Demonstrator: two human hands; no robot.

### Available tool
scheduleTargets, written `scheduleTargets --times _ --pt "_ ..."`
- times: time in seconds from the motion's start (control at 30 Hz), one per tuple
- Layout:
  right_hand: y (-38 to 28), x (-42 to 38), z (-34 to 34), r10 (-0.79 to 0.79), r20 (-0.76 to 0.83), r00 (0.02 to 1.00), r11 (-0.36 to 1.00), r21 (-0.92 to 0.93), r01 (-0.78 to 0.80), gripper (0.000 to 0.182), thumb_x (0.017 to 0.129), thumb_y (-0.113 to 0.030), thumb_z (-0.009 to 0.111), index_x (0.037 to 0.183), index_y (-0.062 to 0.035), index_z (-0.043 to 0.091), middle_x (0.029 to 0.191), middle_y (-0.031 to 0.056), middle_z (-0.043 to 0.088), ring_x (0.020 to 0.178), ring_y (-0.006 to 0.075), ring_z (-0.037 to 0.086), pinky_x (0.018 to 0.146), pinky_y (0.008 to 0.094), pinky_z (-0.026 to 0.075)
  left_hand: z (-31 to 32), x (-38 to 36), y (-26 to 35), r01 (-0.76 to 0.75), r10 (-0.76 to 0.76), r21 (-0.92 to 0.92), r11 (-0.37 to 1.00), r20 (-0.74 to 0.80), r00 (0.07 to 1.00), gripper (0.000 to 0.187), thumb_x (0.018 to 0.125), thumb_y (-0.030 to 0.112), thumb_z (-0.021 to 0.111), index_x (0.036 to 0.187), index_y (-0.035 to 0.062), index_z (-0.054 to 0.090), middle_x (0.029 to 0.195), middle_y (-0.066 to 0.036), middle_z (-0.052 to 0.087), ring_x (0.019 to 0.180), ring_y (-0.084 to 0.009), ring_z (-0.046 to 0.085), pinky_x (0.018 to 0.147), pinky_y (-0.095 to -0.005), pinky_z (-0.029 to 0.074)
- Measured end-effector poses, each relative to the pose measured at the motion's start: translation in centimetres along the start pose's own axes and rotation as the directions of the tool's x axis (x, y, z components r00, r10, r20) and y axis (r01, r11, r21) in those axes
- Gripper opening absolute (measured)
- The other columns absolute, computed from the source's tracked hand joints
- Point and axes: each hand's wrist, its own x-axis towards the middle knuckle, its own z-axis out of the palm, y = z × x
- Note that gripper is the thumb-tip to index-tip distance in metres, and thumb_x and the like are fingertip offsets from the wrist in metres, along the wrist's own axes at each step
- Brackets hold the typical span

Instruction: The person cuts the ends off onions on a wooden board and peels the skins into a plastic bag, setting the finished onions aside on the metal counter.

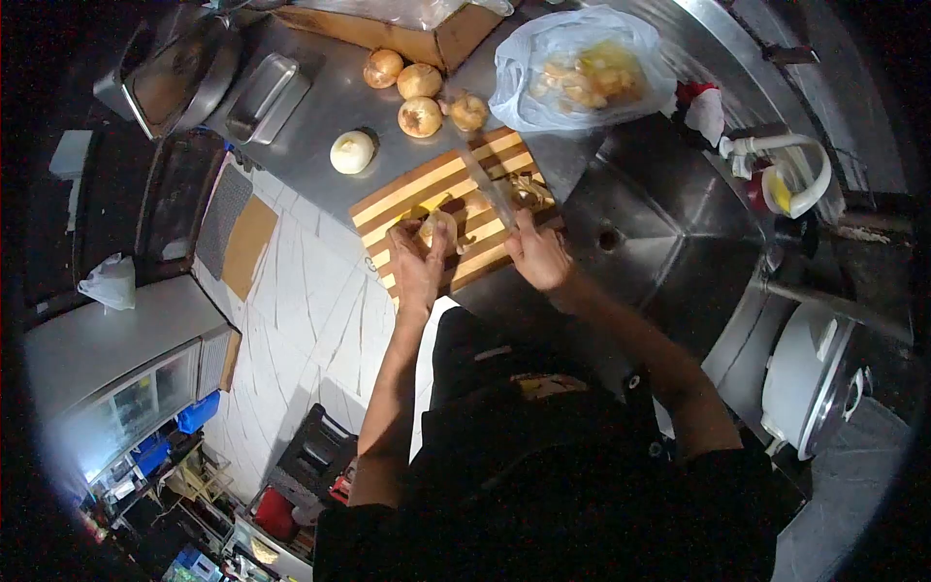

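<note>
On the steel counter lies a striped wooden cutting board [388,206]. My left hand [419,264] holds an onion [438,231] on the board, its fingers wrapped round it. My right hand [539,254] is closed round the handle of a knife [487,184], whose blurred blade points up and away over the board. Onion peelings [527,191] lie at the board's right side, and a small yellow item [427,207] is behind the held onion. A peeled white onion [352,152] sits just beyond the board's left part. Several unpeeled onions [420,116] stand behind the board.
A plastic bag [585,73] with pale yellowish contents lies at the back. Right of the board is a steel sink [669,209] with a white faucet hose [819,175]. Metal trays [267,100] stand at the left, and a cardboard box [388,36] stands at the back.
</note>
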Motion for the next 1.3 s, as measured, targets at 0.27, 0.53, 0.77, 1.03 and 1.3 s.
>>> scheduleTargets --times 0.27,0.53,0.77,1.03,1.3 --pt "-2.7 -1.6 3.4 0.097 -0.048 0.994 0.99 0.106 -0.091 0.027 0.087 -0.023 0.046 0.107 -0.0048 0.038 0.076 0.0239 0.06 0.073 0.0456 0.057 0.066 0.0549 0.044 0.2 -0.2 1.4 -0.103 0.098 0.102 0.989 0.054 0.994 0.04 0.093 0.038 0.043 0.107 0.0015 0.053 0.097 -0.026 0.054 0.087 -0.0411 0.055 0.076 -0.0446 0.045" --pt "-1.9 -1.8 5.2 -0.205 -0.163 0.965 0.96 0.158 0.231 0.039 0.082 -0.014 0.054 0.112 0.0066 0.04 0.074 0.0174 0.06 0.061 0.0367 0.061 0.054 0.0457 0.05 1.2 -1.1 1.1 -0.01 0.01 0.0 1.0 -0.031 0.999 0.046 0.092 0.04 0.043 0.102 -0.0041 0.047 0.093 -0.026 0.053 0.087 -0.0418 0.054 0.074 -0.0444 0.043" --pt "-2.2 -1.0 5.5 -0.272 -0.244 0.931 0.945 0.114 0.306 0.042 0.084 -0.015 0.051 0.116 0.0091 0.038 0.064 0.019 0.055 0.056 0.0384 0.057 0.05 0.0455 0.048 1.8 -0.9 -0.1 -0.103 0.094 -0.086 0.991 -0.102 0.99 0.037 0.09 0.031 0.047 0.102 -0.0033 0.046 0.093 -0.024 0.053 0.085 -0.0402 0.054 0.075 -0.0429 0.043" --pt "-2.2 -0.6 5.8 -0.307 -0.318 0.897 0.929 0.106 0.355 0.031 0.086 -0.018 0.05 0.101 0.0083 0.043 0.06 0.0186 0.055 0.054 0.0345 0.058 0.047 0.0417 0.048 2.2 -1.0 -0.4 -0.157 0.148 -0.063 0.985 -0.133 0.98 0.033 0.089 0.027 0.05 0.104 -0.0027 0.047 0.094 -0.022 0.052 0.085 -0.0394 0.053 0.074 -0.0418 0.044" --pt "-2.7 -0.5 5.5 -0.16 -0.067 0.985 0.985 0.061 0.164 0.023 0.083 -0.016 0.054 0.095 -0.0018 0.04 0.066 0.0199 0.057 0.062 0.0369 0.06 0.054 0.0423 0.051 2.5 -1.1 -0.3 -0.134 0.122 -0.062 0.989 -0.168 0.978 0.035 0.088 0.029 0.049 0.104 -0.0015 0.048 0.094 -0.022 0.051 0.084 -0.0396 0.054 0.073 -0.0422 0.044"
